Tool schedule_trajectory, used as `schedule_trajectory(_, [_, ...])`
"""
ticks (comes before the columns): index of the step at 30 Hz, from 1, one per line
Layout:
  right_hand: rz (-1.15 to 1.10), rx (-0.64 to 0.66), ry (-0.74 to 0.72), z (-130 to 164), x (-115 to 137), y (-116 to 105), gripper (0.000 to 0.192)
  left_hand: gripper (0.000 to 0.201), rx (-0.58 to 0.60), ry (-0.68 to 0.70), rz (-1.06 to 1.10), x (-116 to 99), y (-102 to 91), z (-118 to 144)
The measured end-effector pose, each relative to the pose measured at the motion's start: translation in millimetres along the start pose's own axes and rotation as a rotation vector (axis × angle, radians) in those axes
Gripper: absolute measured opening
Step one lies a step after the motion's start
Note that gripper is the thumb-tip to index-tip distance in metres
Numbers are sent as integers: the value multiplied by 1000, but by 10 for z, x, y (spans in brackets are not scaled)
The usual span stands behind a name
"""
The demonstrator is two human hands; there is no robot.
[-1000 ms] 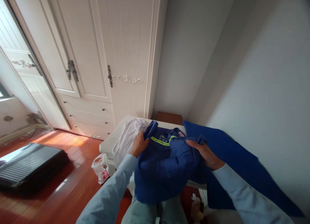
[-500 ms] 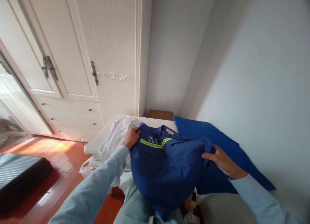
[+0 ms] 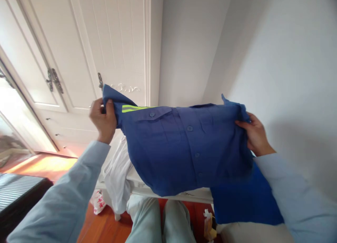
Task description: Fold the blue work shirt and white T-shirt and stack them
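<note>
A white wardrobe (image 3: 86, 50) with dark metal handles fills the far wall of a small room, grey walls meeting in a corner beside it, and a red wood floor (image 3: 105, 225) runs below. The head view looks down over a white bench (image 3: 163, 192) set near that corner.

Above the bench, a blue shirt (image 3: 184, 148) is held up in the air, spread wide between both hands, its buttoned front facing the camera and a yellow-green stripe showing near the left shoulder. The left hand (image 3: 103, 119) is clenched on the cloth at one upper corner, thumb in front; the right hand (image 3: 253, 134) pinches the other upper corner, fingers curled around the bunched edge. Held by the top like this, the shirt hangs flat and open, which looks like a way to shake it straight.

A white garment (image 3: 117, 176) droops over the bench's left edge, partly hidden behind the shirt. A blue cloth (image 3: 244, 201) lies to the right, below the shirt. A plastic bag (image 3: 98, 202) sits on the floor by the bench, and the person's knees show at the bottom.
</note>
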State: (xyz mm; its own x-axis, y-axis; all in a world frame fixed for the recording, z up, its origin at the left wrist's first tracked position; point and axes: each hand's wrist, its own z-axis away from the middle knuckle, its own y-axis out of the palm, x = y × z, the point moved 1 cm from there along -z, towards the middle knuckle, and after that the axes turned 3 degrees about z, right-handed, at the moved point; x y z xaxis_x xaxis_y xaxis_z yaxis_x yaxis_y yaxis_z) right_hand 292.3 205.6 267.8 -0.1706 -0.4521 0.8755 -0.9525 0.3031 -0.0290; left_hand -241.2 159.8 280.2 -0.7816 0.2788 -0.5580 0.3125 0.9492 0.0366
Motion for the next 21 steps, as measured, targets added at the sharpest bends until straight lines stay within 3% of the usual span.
schedule_trajectory(1, [83,33,85,-38,-186,54,50,34,110,-9,-140,109,118,70])
schedule_trajectory(2, [195,75,181,-42,-394,108,45,36,292,-41,-285,229,241,181])
schedule_trajectory(4, [479,190,337,42,-813,199,32,45,794,-132,-559,470,448,509])
schedule_trajectory(5, [570,246,391,117,-996,228,25,48,948,-165,-607,567,509,693])
schedule_trajectory(8, [674,371,477,354,-1352,229,9,56,1149,-162,-635,744,552,1177])
schedule_trajectory(13, [659,462,538,468,-1440,16,13,61,1290,-57,-585,799,428,1504])
schedule_trajectory(15, [588,511,610,471,-1409,-71,23,63,1266,-66,-535,759,360,1544])
schedule_trajectory(18, [488,595,711,549,-1304,-118,36,58,1074,-190,-306,576,180,1704])
schedule_trajectory(21, [396,662,735,739,-1097,-92,46,52,732,-433,56,283,-179,2137])
